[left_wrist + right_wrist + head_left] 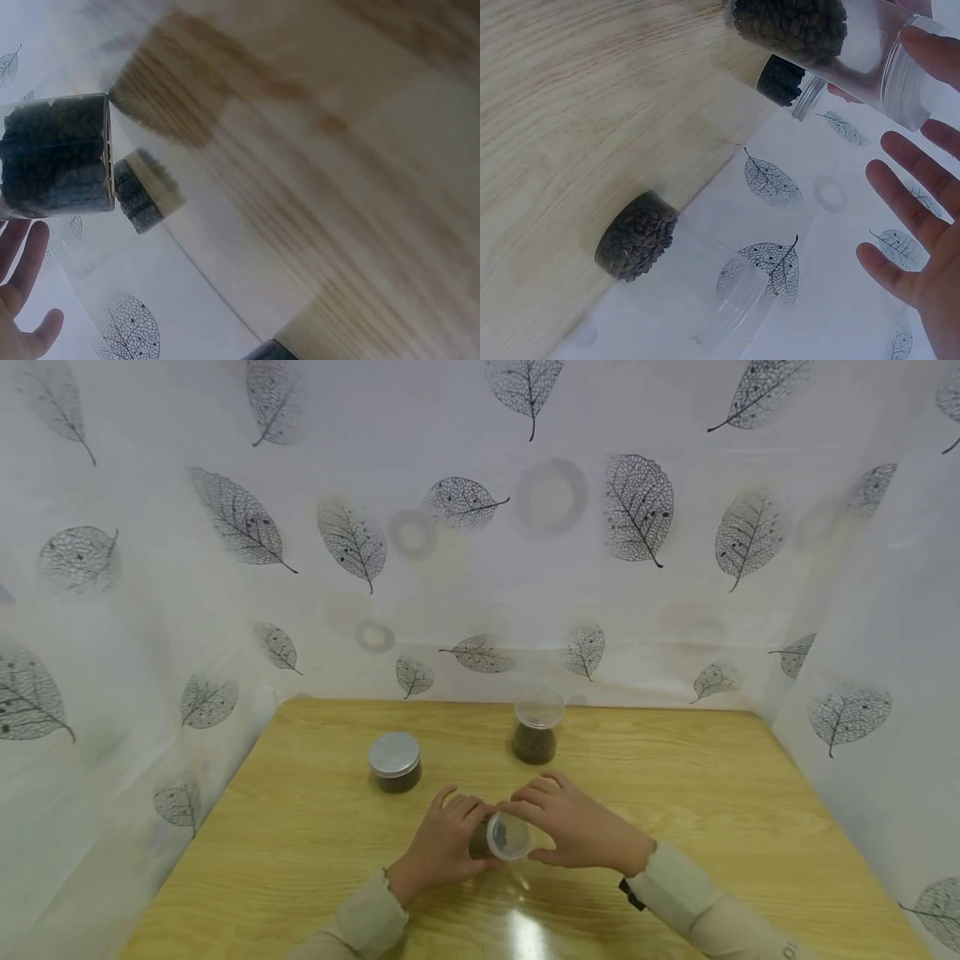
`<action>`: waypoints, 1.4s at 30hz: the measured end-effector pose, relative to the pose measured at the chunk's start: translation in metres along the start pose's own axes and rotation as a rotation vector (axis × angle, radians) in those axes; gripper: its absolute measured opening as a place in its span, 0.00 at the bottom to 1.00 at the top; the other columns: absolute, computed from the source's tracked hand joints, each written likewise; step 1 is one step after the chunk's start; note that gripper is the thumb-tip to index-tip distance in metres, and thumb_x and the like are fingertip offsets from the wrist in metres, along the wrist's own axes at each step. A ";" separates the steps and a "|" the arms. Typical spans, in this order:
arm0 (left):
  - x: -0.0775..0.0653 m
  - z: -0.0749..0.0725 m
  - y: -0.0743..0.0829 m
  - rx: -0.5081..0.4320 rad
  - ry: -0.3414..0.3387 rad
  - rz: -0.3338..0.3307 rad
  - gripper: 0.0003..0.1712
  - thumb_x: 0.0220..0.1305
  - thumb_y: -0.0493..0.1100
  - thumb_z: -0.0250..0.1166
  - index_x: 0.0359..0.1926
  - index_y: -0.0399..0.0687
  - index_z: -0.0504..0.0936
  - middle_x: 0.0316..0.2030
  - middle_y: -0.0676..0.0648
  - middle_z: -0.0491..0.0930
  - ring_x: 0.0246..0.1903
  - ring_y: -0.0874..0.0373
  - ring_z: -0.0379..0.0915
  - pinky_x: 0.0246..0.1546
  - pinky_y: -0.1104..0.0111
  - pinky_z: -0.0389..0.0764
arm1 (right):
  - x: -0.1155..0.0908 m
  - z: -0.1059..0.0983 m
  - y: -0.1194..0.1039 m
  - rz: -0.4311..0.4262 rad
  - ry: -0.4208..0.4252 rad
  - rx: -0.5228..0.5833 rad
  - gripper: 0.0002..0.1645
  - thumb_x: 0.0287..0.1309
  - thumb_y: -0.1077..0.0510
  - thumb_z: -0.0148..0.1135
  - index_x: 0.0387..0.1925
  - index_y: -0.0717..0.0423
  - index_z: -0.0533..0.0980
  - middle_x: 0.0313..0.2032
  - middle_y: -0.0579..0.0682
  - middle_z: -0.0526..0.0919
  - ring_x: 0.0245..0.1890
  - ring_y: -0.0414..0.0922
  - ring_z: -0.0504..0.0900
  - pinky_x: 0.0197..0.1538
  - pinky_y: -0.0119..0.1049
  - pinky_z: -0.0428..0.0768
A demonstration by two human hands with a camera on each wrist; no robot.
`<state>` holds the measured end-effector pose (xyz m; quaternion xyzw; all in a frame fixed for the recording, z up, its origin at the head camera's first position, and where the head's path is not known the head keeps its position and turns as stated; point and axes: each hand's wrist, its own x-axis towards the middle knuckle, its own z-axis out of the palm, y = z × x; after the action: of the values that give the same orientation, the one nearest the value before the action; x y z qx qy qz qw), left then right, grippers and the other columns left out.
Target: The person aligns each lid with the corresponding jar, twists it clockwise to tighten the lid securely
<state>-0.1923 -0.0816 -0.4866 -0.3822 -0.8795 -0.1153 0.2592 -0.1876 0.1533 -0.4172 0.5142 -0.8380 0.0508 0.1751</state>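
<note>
My left hand [442, 839] grips a clear jar [56, 157] of dark coffee beans around its body. In the head view the jar tilts, with its clear lid [508, 837] toward my right hand [581, 822]. My right thumb and forefinger pinch that lid at its edge. The other right fingers [907, 187] spread away from it in the right wrist view. A gap of clear glass or plastic shows between the beans and the lid [909, 71]. Some of the left fingers [26, 259] stand off the jar.
A low jar with a silver lid [394, 755] stands at the left of the wooden table [675, 793]. Farther back stands a taller clear jar [537, 727], partly filled with dark beans. A leaf-printed white sheet [480, 577] surrounds the table at the back and sides.
</note>
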 end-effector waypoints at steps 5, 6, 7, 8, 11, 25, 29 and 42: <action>0.000 -0.001 0.000 -0.002 0.006 0.001 0.40 0.31 0.68 0.75 0.45 0.53 0.79 0.40 0.56 0.80 0.40 0.61 0.77 0.57 0.52 0.72 | 0.003 0.000 -0.001 -0.023 0.001 -0.035 0.42 0.34 0.43 0.77 0.56 0.46 0.72 0.46 0.42 0.79 0.48 0.41 0.76 0.57 0.48 0.72; 0.000 -0.001 0.000 -0.006 0.005 0.001 0.39 0.31 0.68 0.75 0.45 0.53 0.79 0.40 0.56 0.80 0.40 0.61 0.77 0.57 0.52 0.72 | 0.003 0.001 -0.001 -0.026 0.005 -0.037 0.42 0.34 0.44 0.77 0.56 0.46 0.73 0.45 0.42 0.79 0.48 0.41 0.76 0.57 0.47 0.72; 0.000 -0.001 0.001 -0.005 0.005 0.001 0.39 0.31 0.68 0.75 0.45 0.53 0.79 0.40 0.56 0.80 0.40 0.61 0.78 0.57 0.52 0.72 | 0.003 0.001 -0.001 -0.029 0.010 -0.037 0.42 0.34 0.44 0.77 0.55 0.46 0.73 0.45 0.42 0.80 0.48 0.41 0.76 0.57 0.47 0.72; 0.000 -0.001 0.001 -0.006 0.004 0.000 0.39 0.32 0.68 0.75 0.45 0.53 0.79 0.40 0.56 0.80 0.40 0.61 0.78 0.57 0.52 0.71 | 0.003 0.001 -0.001 -0.030 0.014 -0.035 0.41 0.34 0.44 0.77 0.55 0.47 0.73 0.45 0.42 0.80 0.48 0.41 0.76 0.57 0.47 0.72; 0.000 0.000 0.000 -0.012 -0.001 -0.004 0.39 0.32 0.67 0.75 0.45 0.53 0.79 0.40 0.56 0.80 0.40 0.61 0.77 0.58 0.52 0.71 | 0.003 0.002 -0.003 -0.014 0.030 -0.026 0.40 0.34 0.44 0.77 0.54 0.49 0.74 0.44 0.42 0.80 0.47 0.40 0.77 0.56 0.47 0.72; -0.001 0.000 0.001 -0.018 0.012 -0.002 0.39 0.31 0.66 0.76 0.44 0.52 0.78 0.40 0.55 0.81 0.40 0.61 0.78 0.58 0.51 0.71 | -0.010 0.023 -0.025 0.218 0.204 -0.005 0.39 0.34 0.41 0.76 0.49 0.53 0.76 0.42 0.43 0.83 0.43 0.40 0.80 0.51 0.44 0.75; 0.000 0.000 0.001 -0.017 0.010 0.003 0.39 0.31 0.66 0.76 0.45 0.52 0.78 0.40 0.55 0.81 0.40 0.60 0.77 0.58 0.51 0.71 | -0.012 0.029 -0.034 0.286 0.276 -0.008 0.37 0.33 0.41 0.76 0.47 0.54 0.77 0.40 0.44 0.83 0.42 0.40 0.80 0.49 0.45 0.76; 0.001 0.001 0.001 -0.006 0.003 0.000 0.39 0.30 0.66 0.76 0.44 0.53 0.78 0.40 0.56 0.81 0.40 0.60 0.77 0.57 0.52 0.71 | -0.014 0.023 -0.034 0.311 0.254 -0.090 0.47 0.28 0.36 0.77 0.50 0.57 0.75 0.39 0.47 0.83 0.40 0.43 0.81 0.45 0.44 0.78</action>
<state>-0.1922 -0.0797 -0.4866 -0.3827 -0.8788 -0.1183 0.2593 -0.1575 0.1434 -0.4468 0.3597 -0.8800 0.1041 0.2921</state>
